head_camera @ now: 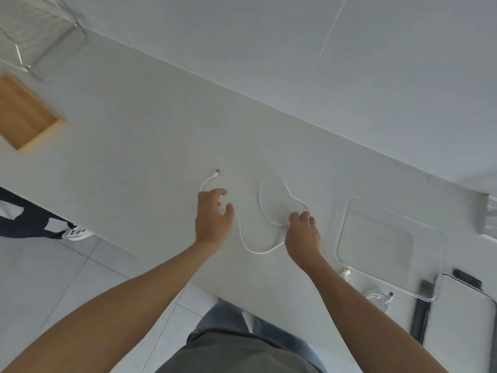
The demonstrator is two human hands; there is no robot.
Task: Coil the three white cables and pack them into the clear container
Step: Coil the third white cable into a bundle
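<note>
On the tabletop: you have one white cable (251, 249) laid out loose across the white tabletop (134, 130), snaking between your two hands.
Left hand: your left hand (213, 215) sits over the cable near its far-left end, fingers (222, 191) curled but spread, thumb apart from them; you look to be pinching the cable lightly, though the contact itself is hidden under the hand, so I cannot tell for sure.
Right hand: your right hand (302, 235) is closed into a loose fist on the cable where its loop comes back round, knuckles up.
Cable shape: from your left hand a short tail curves up to a small plug (216, 172); the rest dips toward you in a U, then rises into a round loop beyond your right hand.
Clear container: the clear container (347, 211) stands on the tabletop just to the right of your right hand, apart from it, with nothing visible inside.
Other cables: a second white cable (379, 296) lies bunched near the container's near corner, beside your right forearm, with a USB plug (346, 271) showing close by; whether that plug belongs to a third cable I cannot tell.
Lid: a flat clear lid with dark clips (462, 319) lies at the near right.
Far left: a wooden tray (25, 117) and a wire rack (40, 36) sit well apart from your work.
</note>
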